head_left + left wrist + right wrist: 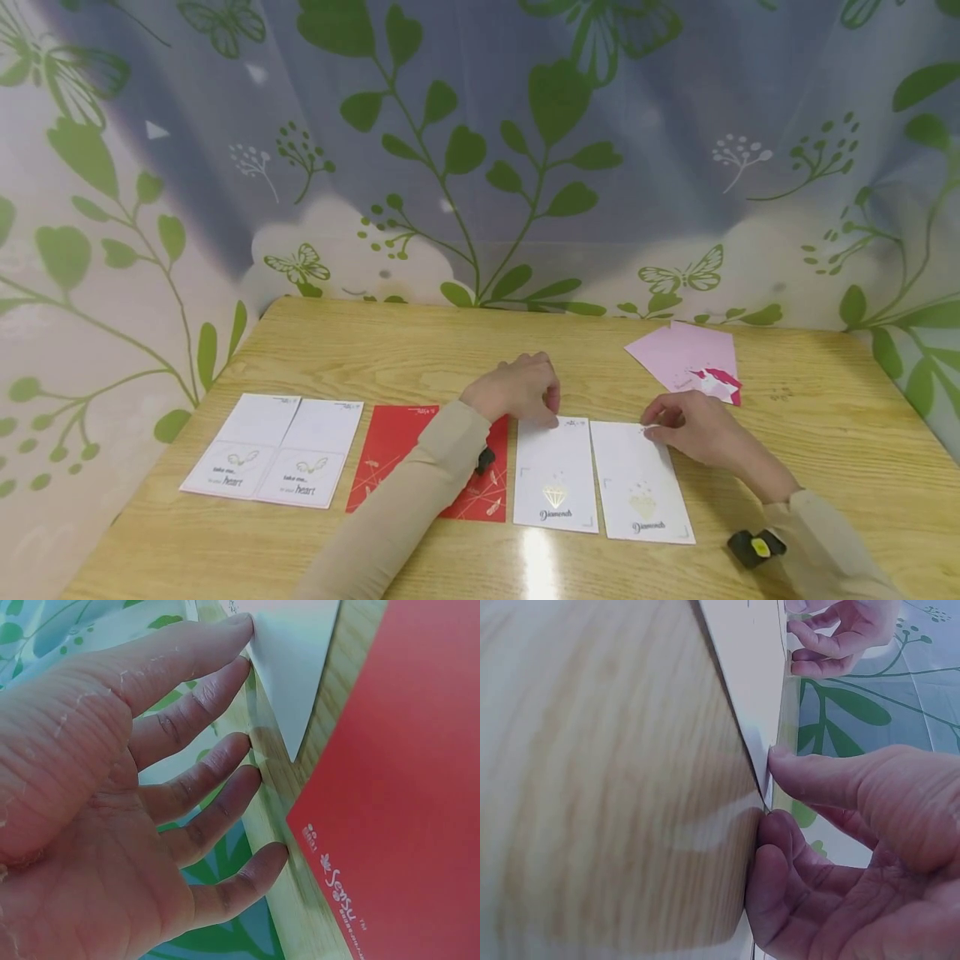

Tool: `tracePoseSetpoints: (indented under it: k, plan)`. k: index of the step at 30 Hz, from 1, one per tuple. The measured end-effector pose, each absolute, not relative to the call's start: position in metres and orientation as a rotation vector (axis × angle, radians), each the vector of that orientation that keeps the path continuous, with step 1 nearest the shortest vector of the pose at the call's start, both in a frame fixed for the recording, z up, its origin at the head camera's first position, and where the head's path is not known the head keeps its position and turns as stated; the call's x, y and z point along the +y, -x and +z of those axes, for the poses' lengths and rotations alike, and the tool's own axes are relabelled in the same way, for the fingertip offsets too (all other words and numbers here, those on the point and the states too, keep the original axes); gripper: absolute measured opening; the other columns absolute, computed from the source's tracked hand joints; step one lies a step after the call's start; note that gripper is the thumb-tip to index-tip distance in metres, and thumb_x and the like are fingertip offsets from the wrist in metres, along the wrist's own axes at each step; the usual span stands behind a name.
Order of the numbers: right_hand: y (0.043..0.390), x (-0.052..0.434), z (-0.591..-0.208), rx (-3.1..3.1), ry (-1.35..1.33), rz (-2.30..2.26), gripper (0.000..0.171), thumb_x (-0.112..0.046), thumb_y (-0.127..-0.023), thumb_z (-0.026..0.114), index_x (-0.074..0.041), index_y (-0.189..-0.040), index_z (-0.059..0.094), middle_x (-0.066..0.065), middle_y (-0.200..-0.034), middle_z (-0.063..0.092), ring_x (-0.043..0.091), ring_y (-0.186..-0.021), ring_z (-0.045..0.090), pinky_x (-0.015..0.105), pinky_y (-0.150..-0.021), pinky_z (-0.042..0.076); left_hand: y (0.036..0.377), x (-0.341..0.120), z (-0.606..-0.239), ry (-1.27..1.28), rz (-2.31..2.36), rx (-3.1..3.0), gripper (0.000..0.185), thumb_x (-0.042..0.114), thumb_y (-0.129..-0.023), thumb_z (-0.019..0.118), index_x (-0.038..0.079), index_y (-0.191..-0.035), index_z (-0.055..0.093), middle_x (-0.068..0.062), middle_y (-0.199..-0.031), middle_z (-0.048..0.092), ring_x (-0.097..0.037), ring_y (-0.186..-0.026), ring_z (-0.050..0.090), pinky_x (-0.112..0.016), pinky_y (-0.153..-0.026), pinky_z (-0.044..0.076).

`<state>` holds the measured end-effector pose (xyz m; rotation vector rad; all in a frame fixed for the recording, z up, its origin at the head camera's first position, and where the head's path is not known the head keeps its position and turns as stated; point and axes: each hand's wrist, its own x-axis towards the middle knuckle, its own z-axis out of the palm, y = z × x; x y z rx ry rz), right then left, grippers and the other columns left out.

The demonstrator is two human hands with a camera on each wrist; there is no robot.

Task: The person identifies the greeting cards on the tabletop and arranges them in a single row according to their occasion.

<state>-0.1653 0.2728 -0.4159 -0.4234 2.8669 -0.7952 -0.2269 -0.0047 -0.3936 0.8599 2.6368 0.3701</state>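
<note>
- We see two white cards lettered "Diamonds" lying side by side on the wooden table (435, 346), a narrow gap between them.
- Our left hand (521, 390) is at the far edge of the left Diamonds card (555, 471) – its thumb touches the card, the fingers loosely extended.
- Our right hand (697, 427) pinches the far right corner of the right Diamonds card (637, 475), thumb on top, the other fingers curled.
- Left of the Diamonds pair lies red card stock (390, 454), partly under our left sleeve (420, 492) – we cannot tell whether it is one piece or two.
- Farther left, two white "heart" cards (243, 446) sit edge to edge.
- Beyond our right hand, pink cards (693, 354) overlap near the leaf-patterned curtain (480, 225).
</note>
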Motion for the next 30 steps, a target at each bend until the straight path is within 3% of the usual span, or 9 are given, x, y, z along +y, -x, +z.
tracePoseSetpoints:
  k: [10,30]
  plan:
    - [0.1658,0.2717,-0.4167,2.884,0.418,-0.776,0.008,-0.019,-0.088,0.079,-0.015,-0.092,0.072,-0.003,-0.079,0.066,0.012,-0.072,0.054,0.026,-0.063,0.042,0.2243,-0.0048,-0.3926,-0.867,0.370,2.635,0.013,0.029,-0.089,0.079,0.024,-0.081,0.070,0.003,-0.118,0.056,-0.020,-0.111,0.047,-0.058,-0.108,0.041]
    - [0.1651,0.2702,-0.4173,2.888,0.397,-0.766,0.010,-0.020,-0.088,0.078,-0.015,-0.090,0.070,-0.004,-0.076,0.065,0.012,-0.070,0.052,0.026,-0.062,0.040,0.2265,-0.0055,-0.3957,-0.870,0.377,2.626,0.013,0.029,-0.089,0.077,0.025,-0.079,0.070,0.004,-0.116,0.055,-0.021,-0.111,0.047,-0.062,-0.110,0.039]
